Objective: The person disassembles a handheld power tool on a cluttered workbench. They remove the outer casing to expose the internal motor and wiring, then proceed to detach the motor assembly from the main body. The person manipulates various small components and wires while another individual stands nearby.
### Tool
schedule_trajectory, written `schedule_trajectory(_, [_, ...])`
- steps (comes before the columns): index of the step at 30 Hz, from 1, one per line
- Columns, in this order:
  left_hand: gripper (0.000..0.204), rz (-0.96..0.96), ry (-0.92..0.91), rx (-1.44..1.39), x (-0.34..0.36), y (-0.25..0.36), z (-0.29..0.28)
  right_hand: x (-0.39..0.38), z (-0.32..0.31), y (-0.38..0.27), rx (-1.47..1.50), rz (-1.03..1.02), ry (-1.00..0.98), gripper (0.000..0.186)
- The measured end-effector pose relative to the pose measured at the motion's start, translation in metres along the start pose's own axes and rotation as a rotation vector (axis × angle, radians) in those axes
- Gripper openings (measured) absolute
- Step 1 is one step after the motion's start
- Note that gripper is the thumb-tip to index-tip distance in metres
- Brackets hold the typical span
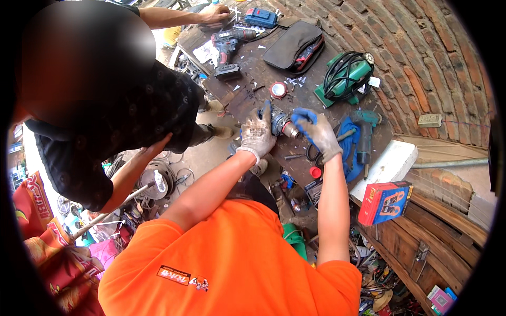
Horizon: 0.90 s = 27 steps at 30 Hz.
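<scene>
My left gloved hand (257, 132) against blue-grey, red-ringed power tool with silver nose (283, 124) on brown table (298, 100), can't tell grip; right gloved hand (318, 131) part-curled beside it, hold unclear; red-and-blue cardboard box (385, 203) bears printed lettering

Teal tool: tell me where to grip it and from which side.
Grip the teal tool by its handle, probably with the right hand from the near side: the handle points toward the wearer, and blue cloth crowds its left.
</scene>
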<state>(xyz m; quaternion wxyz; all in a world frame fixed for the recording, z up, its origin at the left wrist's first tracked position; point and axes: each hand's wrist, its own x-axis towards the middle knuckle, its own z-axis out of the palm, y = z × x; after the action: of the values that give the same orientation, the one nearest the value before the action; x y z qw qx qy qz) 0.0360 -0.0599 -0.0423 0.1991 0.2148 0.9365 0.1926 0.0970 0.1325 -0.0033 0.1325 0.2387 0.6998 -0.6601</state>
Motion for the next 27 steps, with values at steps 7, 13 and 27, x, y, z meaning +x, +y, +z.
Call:
schedule_trajectory(7, [0.098,0.005,0.010,-0.047,0.002,0.004,0.000,-0.006,0.034,-0.006,-0.711,0.006,0.112,0.092])
schedule_trajectory(13, [0.099,-0.007,-0.013,-0.010,0.002,0.002,0.001,-0.003,0.042,0.002,-0.624,0.023,0.175,0.080])
schedule_trajectory(27, [0.102,-0.013,-0.035,-0.046,0.003,0.004,-0.003,-0.034,0.038,-0.002,-0.699,-0.066,0.292,0.069])
